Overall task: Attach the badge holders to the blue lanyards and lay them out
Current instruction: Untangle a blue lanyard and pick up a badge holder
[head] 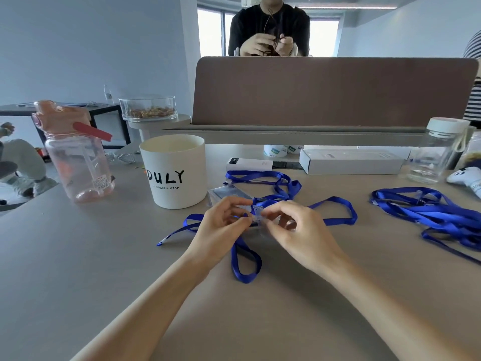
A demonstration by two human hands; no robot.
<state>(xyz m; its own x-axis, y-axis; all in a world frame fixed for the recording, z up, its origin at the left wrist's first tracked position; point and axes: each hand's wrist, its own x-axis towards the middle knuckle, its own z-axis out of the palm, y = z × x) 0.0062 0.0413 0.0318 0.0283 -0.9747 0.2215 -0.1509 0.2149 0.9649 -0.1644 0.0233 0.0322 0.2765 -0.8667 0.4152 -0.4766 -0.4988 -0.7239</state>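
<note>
At the table's middle my left hand (223, 220) pinches the clip end of a blue lanyard (246, 267), whose loop trails toward me. My right hand (294, 226) grips a clear badge holder (260, 213) right beside it, fingertips of both hands nearly touching. Just behind my hands lies another clear badge holder (226, 194) with a second blue lanyard (263, 175) looped around it. A heap of several blue lanyards (426, 209) lies at the right. Whether the clip sits in the holder's slot is hidden by my fingers.
A white "DULY" cup (173, 170) stands left of my hands, a pink water bottle (75, 157) further left. White boxes (348, 160) and a clear bottle (440, 149) sit at the back right under a brown divider (333, 92). A person stands behind it.
</note>
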